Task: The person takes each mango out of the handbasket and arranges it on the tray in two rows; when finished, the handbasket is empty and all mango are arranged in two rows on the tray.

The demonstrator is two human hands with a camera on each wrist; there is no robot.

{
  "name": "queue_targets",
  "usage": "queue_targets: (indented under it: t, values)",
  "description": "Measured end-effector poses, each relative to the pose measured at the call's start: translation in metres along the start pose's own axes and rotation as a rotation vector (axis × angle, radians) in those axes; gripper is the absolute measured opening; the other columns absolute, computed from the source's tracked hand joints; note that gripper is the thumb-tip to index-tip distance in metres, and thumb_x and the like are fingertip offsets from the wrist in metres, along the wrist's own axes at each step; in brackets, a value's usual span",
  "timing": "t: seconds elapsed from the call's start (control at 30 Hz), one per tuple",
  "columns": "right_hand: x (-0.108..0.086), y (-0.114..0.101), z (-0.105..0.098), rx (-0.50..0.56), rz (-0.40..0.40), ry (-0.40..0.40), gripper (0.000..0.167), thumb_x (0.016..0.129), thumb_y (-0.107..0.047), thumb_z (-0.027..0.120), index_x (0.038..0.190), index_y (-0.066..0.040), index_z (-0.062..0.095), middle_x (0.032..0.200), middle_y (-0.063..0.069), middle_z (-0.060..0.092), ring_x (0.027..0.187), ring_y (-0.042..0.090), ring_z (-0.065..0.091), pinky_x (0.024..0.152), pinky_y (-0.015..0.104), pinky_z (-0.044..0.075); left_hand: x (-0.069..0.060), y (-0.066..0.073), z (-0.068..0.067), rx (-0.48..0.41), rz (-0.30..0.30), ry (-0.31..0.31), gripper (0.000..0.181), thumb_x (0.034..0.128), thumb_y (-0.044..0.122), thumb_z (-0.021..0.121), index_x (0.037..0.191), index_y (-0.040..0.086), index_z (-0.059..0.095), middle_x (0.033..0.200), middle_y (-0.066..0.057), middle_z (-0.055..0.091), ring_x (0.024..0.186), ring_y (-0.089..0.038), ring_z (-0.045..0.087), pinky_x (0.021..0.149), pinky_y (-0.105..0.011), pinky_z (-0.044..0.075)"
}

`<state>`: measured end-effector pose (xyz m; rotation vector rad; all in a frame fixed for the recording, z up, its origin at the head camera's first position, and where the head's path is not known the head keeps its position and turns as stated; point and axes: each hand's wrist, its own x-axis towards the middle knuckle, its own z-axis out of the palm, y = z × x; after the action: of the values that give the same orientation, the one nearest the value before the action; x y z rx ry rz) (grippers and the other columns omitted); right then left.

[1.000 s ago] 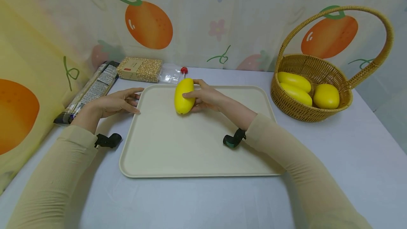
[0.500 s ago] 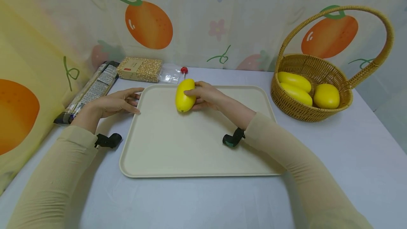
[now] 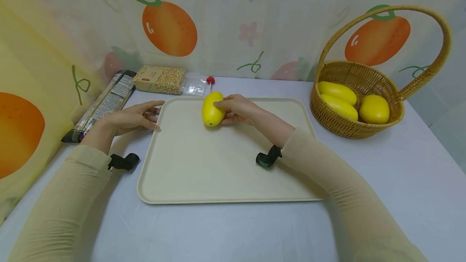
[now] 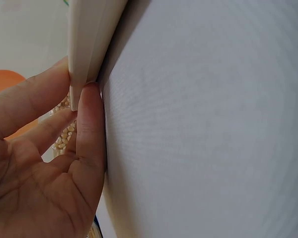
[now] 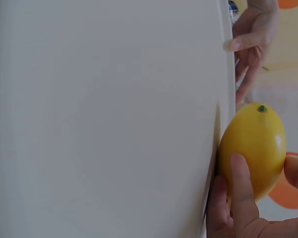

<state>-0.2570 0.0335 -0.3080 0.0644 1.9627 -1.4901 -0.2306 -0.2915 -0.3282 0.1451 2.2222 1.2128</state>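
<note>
In the head view, my right hand [image 3: 238, 109] holds a smooth yellow mango-like fruit [image 3: 212, 112] above the far part of a cream tray [image 3: 204, 173]. The right wrist view shows the fruit [image 5: 258, 139] with a small green stem spot at one end, my thumb on one side and fingers on the other. At the tray's left edge, my left hand [image 3: 136, 116] holds the rim. Its thumb and fingers meet the tray rim [image 4: 89, 49] from two sides in the left wrist view, one fingertip tucked beneath it.
A wicker basket [image 3: 354, 132] with a tall handle stands at the right, with three yellow fruits inside. Behind the tray lie a bag of grains [image 3: 160, 79], a clear wrapper [image 3: 194, 86] and a red lollipop [image 3: 210, 80]. A silver-black packet [image 3: 103, 102] lies at the left.
The yellow fruit has shifted slightly right in my right hand's grip and tilted, so its near end faces me more. My left hand has stayed at the rim.
</note>
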Motion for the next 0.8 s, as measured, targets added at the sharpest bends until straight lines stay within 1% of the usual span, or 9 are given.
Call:
queue_targets:
  t: [0.23, 0.43, 0.5, 0.63, 0.8]
  values:
    - [-0.003, 0.0, -0.004, -0.008, 0.003, -0.001, 0.064, 0.099, -0.03, 0.059, 0.152, -0.008, 0.031, 0.139, 0.014, 0.049, 0.1, 0.021, 0.055, 0.098, 0.034, 0.052, 0.0, 0.0, 0.0, 0.008, 0.009, 0.007, 0.094, 0.09, 0.011, 0.069, 0.16, 0.016, 0.007, 0.143, -0.012, 0.025, 0.11, -0.014, 0.04, 0.086, -0.021, 0.045]
    - [-0.005, 0.002, -0.006, -0.03, -0.002, -0.019, 0.064, 0.1, -0.03, 0.056, 0.154, -0.008, 0.028, 0.14, 0.015, 0.049, 0.098, 0.021, 0.056, 0.086, 0.028, 0.057, 0.0, 0.0, -0.001, 0.001, 0.0, 0.008, 0.094, 0.0898, 0.011, 0.07, 0.16, 0.017, 0.008, 0.143, -0.011, 0.024, 0.109, -0.014, 0.04, 0.086, -0.021, 0.044]
    - [-0.006, 0.003, -0.007, -0.034, -0.003, -0.025, 0.063, 0.101, -0.03, 0.055, 0.154, -0.009, 0.029, 0.14, 0.015, 0.049, 0.098, 0.021, 0.056, 0.084, 0.027, 0.058, -0.001, 0.0, -0.001, -0.001, 0.001, 0.007, 0.094, 0.0896, 0.011, 0.07, 0.16, 0.017, 0.008, 0.143, -0.011, 0.024, 0.109, -0.014, 0.04, 0.086, -0.021, 0.044]
    - [-0.01, 0.007, -0.01, -0.046, 0.005, -0.02, 0.06, 0.102, -0.031, 0.053, 0.152, -0.008, 0.032, 0.141, 0.017, 0.046, 0.099, 0.022, 0.056, 0.088, 0.029, 0.057, -0.001, 0.001, 0.0, 0.003, 0.0, 0.005, 0.094, 0.0896, 0.011, 0.07, 0.16, 0.017, 0.008, 0.143, -0.011, 0.024, 0.11, -0.014, 0.04, 0.087, -0.022, 0.044]
    - [-0.018, 0.012, -0.015, -0.103, -0.001, -0.001, 0.054, 0.101, -0.033, 0.054, 0.146, -0.006, 0.038, 0.141, 0.017, 0.046, 0.103, 0.024, 0.056, 0.096, 0.034, 0.055, -0.002, 0.001, 0.001, 0.008, 0.001, 0.004, 0.094, 0.0893, 0.01, 0.07, 0.16, 0.016, 0.008, 0.143, -0.012, 0.024, 0.11, -0.015, 0.039, 0.087, -0.022, 0.044]
